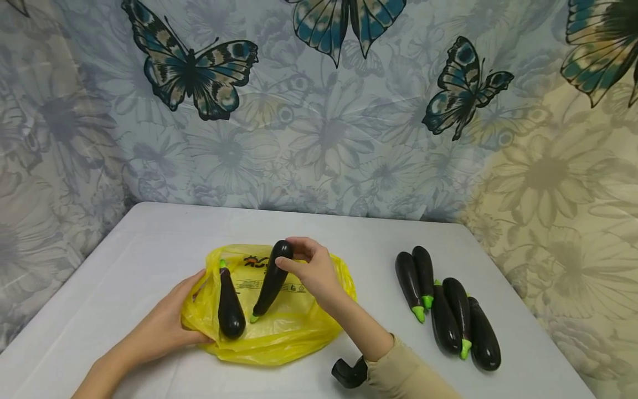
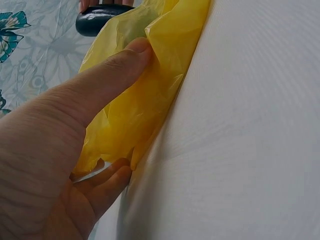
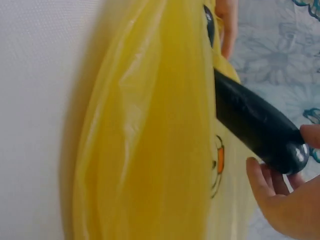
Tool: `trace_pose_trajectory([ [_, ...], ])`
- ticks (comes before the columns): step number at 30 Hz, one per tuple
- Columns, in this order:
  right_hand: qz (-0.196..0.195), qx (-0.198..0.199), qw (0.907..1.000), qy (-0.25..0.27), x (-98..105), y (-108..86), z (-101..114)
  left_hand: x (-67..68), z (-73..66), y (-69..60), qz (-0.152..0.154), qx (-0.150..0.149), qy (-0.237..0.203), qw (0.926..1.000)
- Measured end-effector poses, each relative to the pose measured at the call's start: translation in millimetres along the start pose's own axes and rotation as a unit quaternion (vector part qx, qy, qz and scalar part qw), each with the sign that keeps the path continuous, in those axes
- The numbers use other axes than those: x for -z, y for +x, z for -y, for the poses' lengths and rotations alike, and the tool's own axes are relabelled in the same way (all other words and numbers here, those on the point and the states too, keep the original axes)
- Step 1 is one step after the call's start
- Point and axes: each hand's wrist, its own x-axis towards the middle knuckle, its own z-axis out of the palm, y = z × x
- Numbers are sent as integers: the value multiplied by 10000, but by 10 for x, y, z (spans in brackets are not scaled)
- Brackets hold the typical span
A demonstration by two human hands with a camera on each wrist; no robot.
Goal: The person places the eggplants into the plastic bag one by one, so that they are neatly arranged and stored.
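Yellow bag (image 1: pixel 276 350) lay mouth-up on a white table (image 1: pixel 171 238). Left hand (image 1: pixel 166 321) gripped its left side, thumb on the near face, fingers behind. Right hand (image 1: pixel 316 275) pinched an eggplant (image 1: pixel 269 285) by its thick end, thumb against fingers; the eggplant slanted down at the bag's mouth, green tip lowest and partly inside. Second eggplant (image 1: pixel 231 310) lay at the bag's left, green tip pointing away from the person. Loose eggplants (image 1: pixel 445 324), five, were grouped on the table to the right, well apart from the bag. Dark curved object (image 1: pixel 347 374) sat beside the right sleeve (image 1: pixel 411 368), partly hidden. Butterfly-print cloth (image 1: pixel 334 144) stood behind.
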Motion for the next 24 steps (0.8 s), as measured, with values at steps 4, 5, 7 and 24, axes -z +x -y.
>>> trace_pose_trajectory([
  [4, 148, -40, 9999, -33, -48, 5, -47, -4, -8, 0, 1, -29, 4, 10000],
  [5, 179, -56, 9998, 17, -61, 10, -56, -3, -9, 0, -5, -43, -15, 10000],
  [7, 197, -109, 9997, 132, -93, 24, -73, 1, -14, -3, 2, -35, -23, 10000],
  [24, -30, -1253, 9848, 1201, -376, 68, -136, 12, -22, -15, 26, -102, -30, 9999],
])
